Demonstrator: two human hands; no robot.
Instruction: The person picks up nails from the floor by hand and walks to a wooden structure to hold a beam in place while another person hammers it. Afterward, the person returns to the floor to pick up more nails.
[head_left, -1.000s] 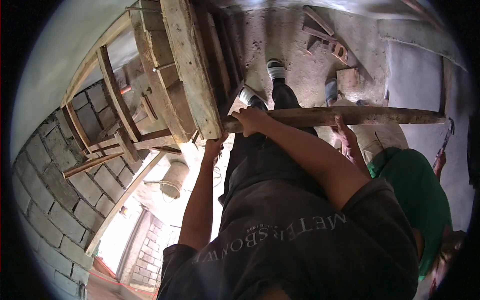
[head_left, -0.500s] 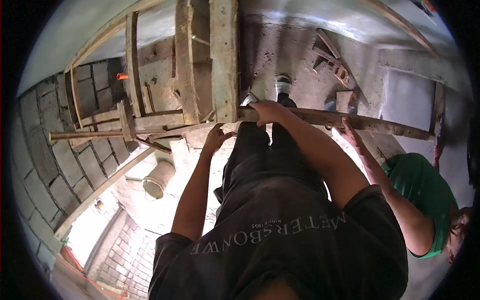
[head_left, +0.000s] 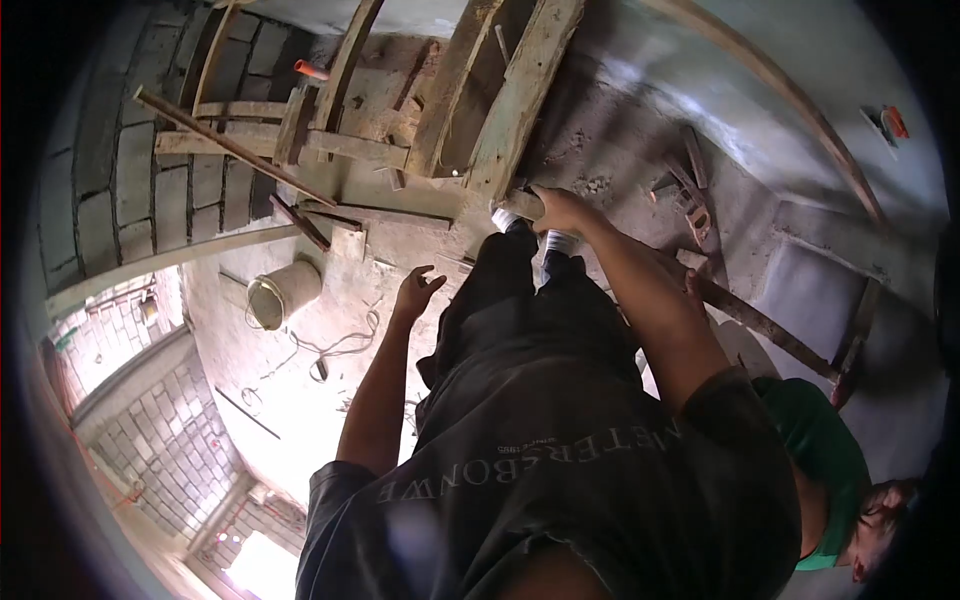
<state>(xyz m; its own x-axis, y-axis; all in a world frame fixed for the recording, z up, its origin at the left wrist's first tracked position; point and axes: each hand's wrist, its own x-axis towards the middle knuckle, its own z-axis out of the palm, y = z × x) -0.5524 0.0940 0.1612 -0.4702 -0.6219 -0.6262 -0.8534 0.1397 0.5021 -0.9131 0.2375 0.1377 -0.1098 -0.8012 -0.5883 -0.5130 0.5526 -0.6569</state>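
My right hand point(head_left: 562, 212) is closed around the near end of a long wooden beam point(head_left: 765, 328). The beam runs behind my right forearm toward the right wall. Just above that hand is the lower end of a wide wooden plank point(head_left: 525, 100). My left hand point(head_left: 416, 294) hangs over the floor to the left of my legs, its fingers curled but apart and holding nothing. At the right, a person in a green shirt point(head_left: 815, 430) has a hand point(head_left: 692, 287) at the same beam.
Upright timbers with a crosspiece point(head_left: 360, 148) stand ahead, and a thin pole point(head_left: 235, 148) slants beside them. A bucket point(head_left: 285, 294) and a loose cord point(head_left: 340, 348) lie on the floor at left. A handsaw point(head_left: 697, 222) lies among wood scraps ahead right. Block wall point(head_left: 130, 190) borders the left.
The view has turned, so the timbers now slant. My left hand has come away from the wood by the plank's foot. The beam's held end now shows in my right hand.
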